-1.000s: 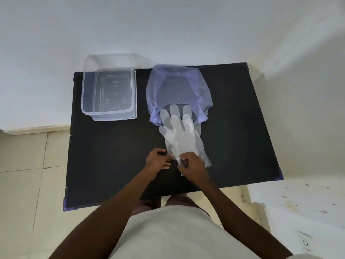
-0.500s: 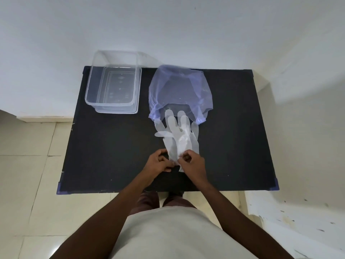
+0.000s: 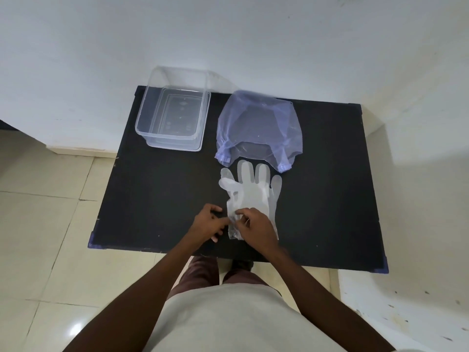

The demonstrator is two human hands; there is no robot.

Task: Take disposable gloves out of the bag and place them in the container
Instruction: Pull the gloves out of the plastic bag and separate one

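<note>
Clear disposable gloves (image 3: 250, 189) lie flat on the black table (image 3: 157, 194), fingers pointing away from me toward a translucent blue bag (image 3: 258, 125). The bag's open mouth faces me, just beyond the glove fingertips. My left hand (image 3: 209, 222) and my right hand (image 3: 256, 228) both pinch the crumpled cuff end of the gloves near the table's front edge. A clear, empty plastic container (image 3: 175, 118) stands at the table's far left corner.
A white wall rises right behind the table. Beige floor tiles (image 3: 45, 224) lie to the left and below. A white ledge (image 3: 406, 301) sits at the lower right. My legs and pale shirt fill the bottom of the view.
The gloves have slid further out, their fingertips clear of the bag's mouth. Their left side has folded and bunched at the cuff between my hands. The camera view has shifted.
</note>
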